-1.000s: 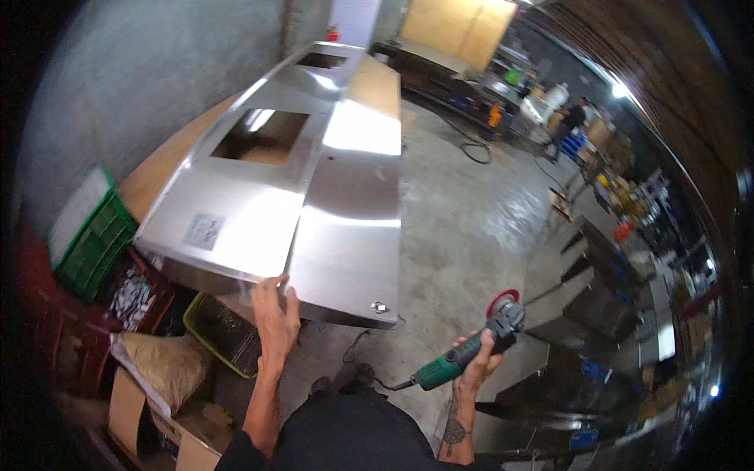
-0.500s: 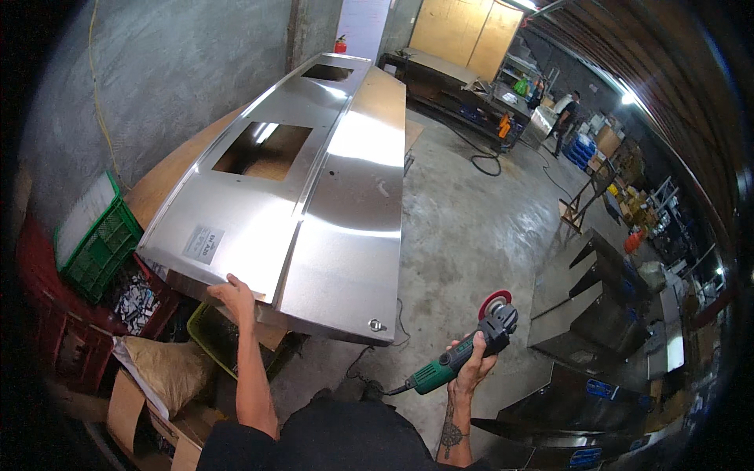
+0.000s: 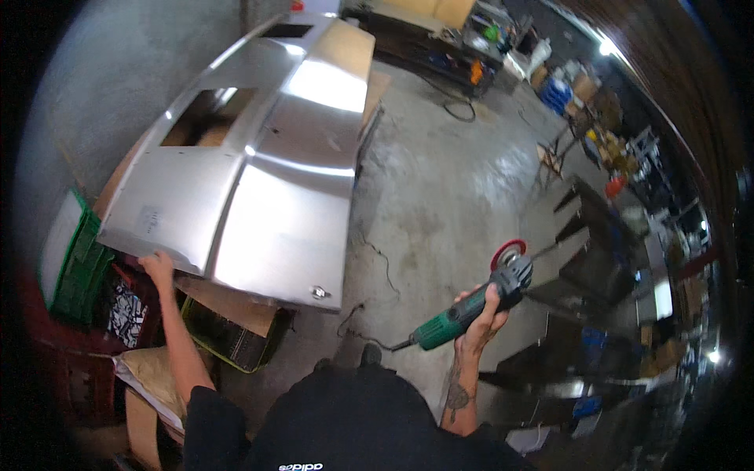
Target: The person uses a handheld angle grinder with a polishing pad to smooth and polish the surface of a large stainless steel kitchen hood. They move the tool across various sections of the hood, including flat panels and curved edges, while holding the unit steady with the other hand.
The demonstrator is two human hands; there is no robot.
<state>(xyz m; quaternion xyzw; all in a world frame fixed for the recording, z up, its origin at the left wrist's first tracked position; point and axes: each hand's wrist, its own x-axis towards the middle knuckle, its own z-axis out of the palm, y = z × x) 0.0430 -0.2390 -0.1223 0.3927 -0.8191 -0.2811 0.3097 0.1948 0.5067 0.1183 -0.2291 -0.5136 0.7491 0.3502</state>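
Observation:
My right hand [image 3: 481, 320] is wrapped round a green and dark grey angle grinder [image 3: 442, 328], held up over the floor at the right. The grinder's red-rimmed disc [image 3: 507, 253] points away from me, and its cord trails off to the left. At the left, my left hand [image 3: 159, 265] grips the near edge of a shiny sheet-metal panel [image 3: 177, 188] with rectangular cut-outs. Beside that panel lies a second bright metal panel [image 3: 287, 228] with a small latch [image 3: 319, 292] in its near corner. What supports the panels is mostly hidden.
Left of the panels stand a green crate [image 3: 78, 271], a bin of small metal pieces [image 3: 128, 314] and a pale sack [image 3: 149, 377]. A yellow-green crate [image 3: 250, 367] sits under the near edge. Dark folded metal parts [image 3: 585, 251] occupy the right. A workbench [image 3: 424, 55] is farther back.
The view has shifted, so the panels sit farther left and higher in it. My left hand stays at the panel's near edge, and my right still holds the grinder.

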